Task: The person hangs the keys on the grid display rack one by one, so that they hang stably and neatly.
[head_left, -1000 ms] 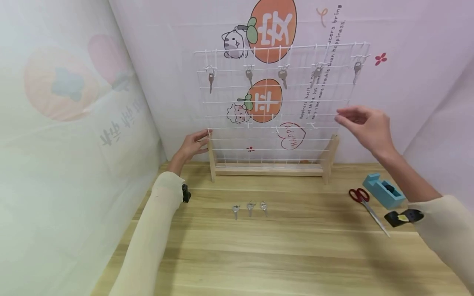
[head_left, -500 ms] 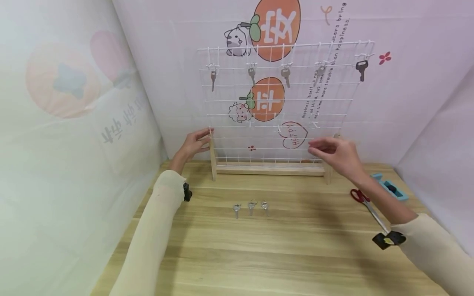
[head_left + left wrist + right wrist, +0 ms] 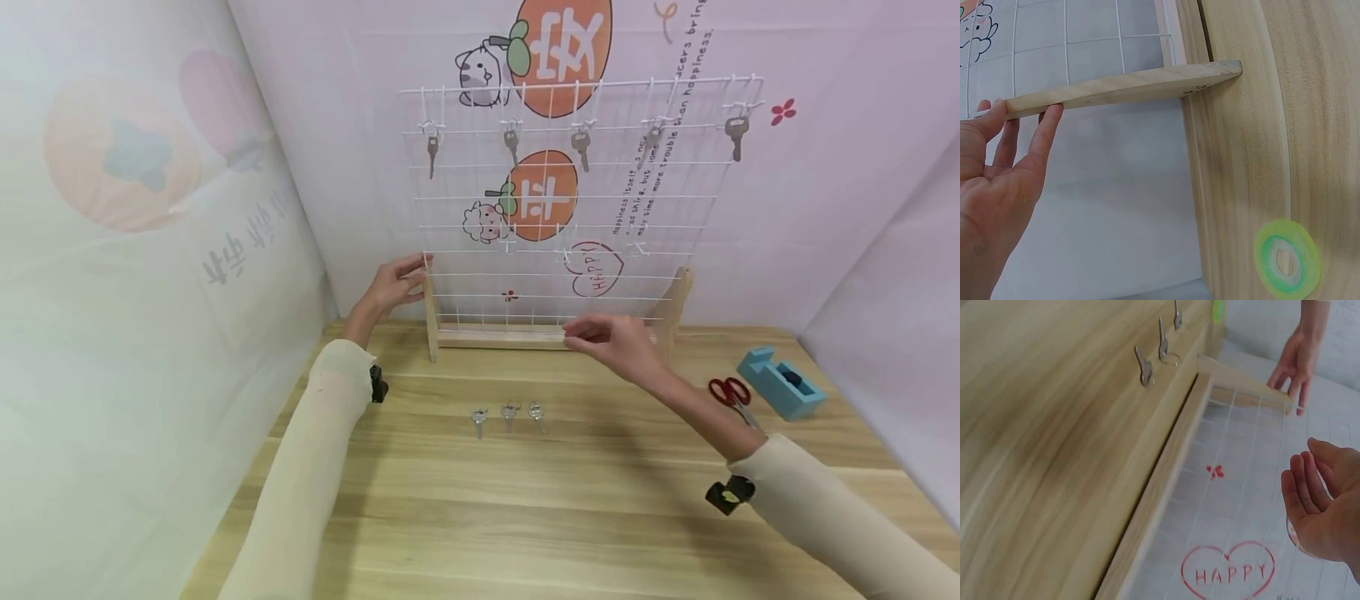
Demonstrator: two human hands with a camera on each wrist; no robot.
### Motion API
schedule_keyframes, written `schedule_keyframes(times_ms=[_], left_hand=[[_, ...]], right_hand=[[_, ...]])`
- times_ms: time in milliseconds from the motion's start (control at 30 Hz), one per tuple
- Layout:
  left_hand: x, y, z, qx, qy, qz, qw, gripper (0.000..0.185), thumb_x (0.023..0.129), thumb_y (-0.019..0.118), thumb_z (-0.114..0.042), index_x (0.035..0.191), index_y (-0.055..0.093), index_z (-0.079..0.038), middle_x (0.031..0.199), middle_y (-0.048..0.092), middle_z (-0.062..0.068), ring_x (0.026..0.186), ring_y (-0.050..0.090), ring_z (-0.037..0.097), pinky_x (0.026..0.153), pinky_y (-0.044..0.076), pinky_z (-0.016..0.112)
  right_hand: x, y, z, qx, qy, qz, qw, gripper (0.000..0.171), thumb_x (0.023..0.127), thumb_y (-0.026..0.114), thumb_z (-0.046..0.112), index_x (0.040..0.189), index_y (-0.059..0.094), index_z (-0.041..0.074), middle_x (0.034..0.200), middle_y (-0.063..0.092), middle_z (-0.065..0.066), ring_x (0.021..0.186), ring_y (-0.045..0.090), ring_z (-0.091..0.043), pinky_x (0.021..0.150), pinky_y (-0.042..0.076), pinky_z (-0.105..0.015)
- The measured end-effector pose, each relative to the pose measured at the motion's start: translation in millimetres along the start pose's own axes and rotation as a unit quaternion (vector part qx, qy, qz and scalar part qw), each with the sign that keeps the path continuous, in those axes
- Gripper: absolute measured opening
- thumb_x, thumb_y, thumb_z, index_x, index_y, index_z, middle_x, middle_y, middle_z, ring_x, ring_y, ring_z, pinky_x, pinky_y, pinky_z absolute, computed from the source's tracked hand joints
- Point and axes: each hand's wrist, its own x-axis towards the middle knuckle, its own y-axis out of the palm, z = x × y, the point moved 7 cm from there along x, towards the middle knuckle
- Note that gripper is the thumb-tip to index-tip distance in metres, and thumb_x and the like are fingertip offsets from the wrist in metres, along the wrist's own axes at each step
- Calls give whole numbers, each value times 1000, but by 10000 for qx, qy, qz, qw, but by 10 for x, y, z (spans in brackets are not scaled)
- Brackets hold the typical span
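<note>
- Five keys (image 3: 581, 147) hang along the top row of the white wire grid rack (image 3: 555, 208); three loose keys (image 3: 508, 414) lie untouched on the wooden table (image 3: 525, 500), so we judge them still to be hung.
- Our left hand (image 3: 390, 287) steadies the rack's left wooden post (image 3: 429, 312), fingers straight against it.
- Our right hand (image 3: 611, 343), relaxed and holding nothing, has dropped from beside the rightmost hung key to low before the rack, nearer the loose keys.

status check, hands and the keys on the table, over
Left hand open, fingers on the wire rack's wooden post. Right hand empty, loosely curled, above the table before the rack. Three loose keys lie untouched. Nothing between hand and keys.
</note>
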Motion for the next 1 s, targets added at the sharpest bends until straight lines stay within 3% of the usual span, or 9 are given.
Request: schedule_keyframes(times_ms=[400, 733, 1000], left_hand=[[34, 16, -27, 37, -10, 68, 10000, 47, 110, 52, -8, 156, 49, -16, 165, 40, 7, 148, 42, 29, 112, 49, 48], [47, 3, -9, 23, -31, 18, 10000, 46, 109, 53, -9, 155, 52, -16, 164, 42, 7, 147, 44, 29, 111, 51, 48], [45, -33, 37, 80, -110, -78, 9999, 46, 109, 53, -10, 155, 52, -17, 163, 42, 5, 147, 44, 29, 110, 51, 48]], right_hand=[[73, 679, 48, 371, -100, 617, 9974, 15, 94, 79, 10, 108, 79, 6, 101, 78, -5, 88, 75, -17, 79, 64, -29], [98, 1158, -6, 535, -222, 1010, 9932, 12, 92, 80, 6, 103, 80, 3, 97, 79, -6, 85, 75, -16, 77, 64, -26], [70, 1562, -112, 578, -49, 1553, 9862, 16, 92, 78, 1, 107, 78, -4, 99, 79, -10, 87, 75, -18, 77, 63, -23]])
